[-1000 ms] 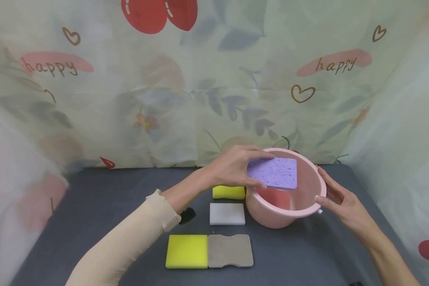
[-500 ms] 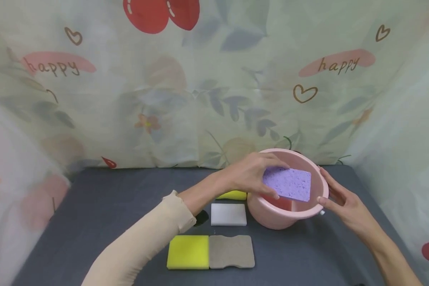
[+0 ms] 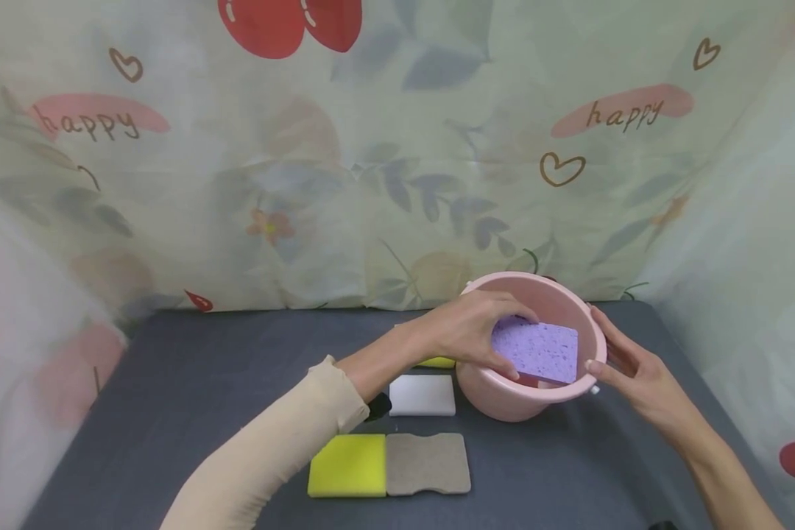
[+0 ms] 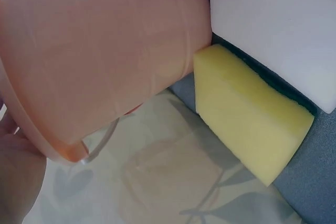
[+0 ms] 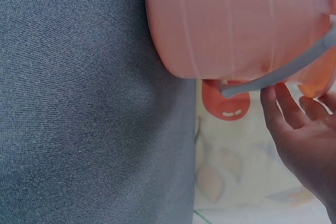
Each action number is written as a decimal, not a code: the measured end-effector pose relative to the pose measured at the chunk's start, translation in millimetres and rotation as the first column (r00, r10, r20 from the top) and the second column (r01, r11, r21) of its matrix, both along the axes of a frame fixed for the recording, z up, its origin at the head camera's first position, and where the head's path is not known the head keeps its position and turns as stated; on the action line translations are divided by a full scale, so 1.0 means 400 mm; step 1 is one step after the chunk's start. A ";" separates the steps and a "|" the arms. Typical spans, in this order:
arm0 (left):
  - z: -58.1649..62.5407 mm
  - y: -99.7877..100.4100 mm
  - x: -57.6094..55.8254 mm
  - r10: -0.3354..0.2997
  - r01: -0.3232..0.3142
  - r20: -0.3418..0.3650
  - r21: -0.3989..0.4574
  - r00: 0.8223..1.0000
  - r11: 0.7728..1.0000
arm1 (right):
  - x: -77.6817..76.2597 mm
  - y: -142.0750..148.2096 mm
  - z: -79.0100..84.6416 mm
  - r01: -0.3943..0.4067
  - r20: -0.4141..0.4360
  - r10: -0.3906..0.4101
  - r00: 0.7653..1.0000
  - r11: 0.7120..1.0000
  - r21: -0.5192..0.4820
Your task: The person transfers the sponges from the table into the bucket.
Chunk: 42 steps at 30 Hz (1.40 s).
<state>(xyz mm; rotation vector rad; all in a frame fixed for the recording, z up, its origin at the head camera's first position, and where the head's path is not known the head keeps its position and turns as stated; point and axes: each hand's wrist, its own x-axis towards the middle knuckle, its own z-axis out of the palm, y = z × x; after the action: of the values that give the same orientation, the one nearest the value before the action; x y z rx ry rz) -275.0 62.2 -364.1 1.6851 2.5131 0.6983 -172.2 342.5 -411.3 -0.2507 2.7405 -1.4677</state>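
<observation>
My left hand (image 3: 473, 327) grips a purple sponge (image 3: 539, 353) between thumb and fingers. The sponge is tilted inside the mouth of a pink bucket (image 3: 503, 401); its lower edge dips below the near rim. Something red shows in the bucket beneath it, mostly hidden. At the bucket's right side my right hand (image 3: 642, 375) holds the rim, thumb on the near edge and fingers along the outer wall. In the right wrist view, the fingers of that hand (image 5: 304, 135) lie by the grey bucket handle (image 5: 294, 69). The left wrist view does not show the sponge.
Left of the bucket lie a white sponge block (image 3: 422, 395) and a yellow sponge (image 4: 247, 116) with a dark green side, partly behind my left arm. Nearer the front, a yellow sponge (image 3: 347, 466) touches a grey one (image 3: 428, 464). Patterned cloth (image 3: 358, 184) closes off the back and sides.
My left hand has carried the purple sponge right and down, from above the bucket's left rim into its mouth. The right hand keeps its hold on the rim.
</observation>
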 end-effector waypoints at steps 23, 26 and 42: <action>-0.007 -0.013 -0.008 -0.013 0.010 0.037 0.077 0.999 0.997 | 0.002 0.002 -0.001 -0.022 -0.025 0.021 0.999 0.999 -0.041; -0.003 -0.027 -0.006 0.005 -0.011 0.052 0.118 0.999 0.993 | 0.002 0.001 -0.001 -0.018 -0.020 0.018 1.000 1.000 -0.013; 0.013 -0.154 0.040 0.079 -0.106 0.121 0.237 0.990 0.966 | 0.000 -0.001 -0.001 0.005 0.005 -0.005 1.000 1.000 0.000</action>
<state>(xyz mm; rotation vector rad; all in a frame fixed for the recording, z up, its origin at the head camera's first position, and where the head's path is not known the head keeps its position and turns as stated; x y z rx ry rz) -258.9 0.6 -359.0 1.5506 2.5294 1.1168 -172.3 342.2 -411.6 -0.2399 2.7397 -1.4676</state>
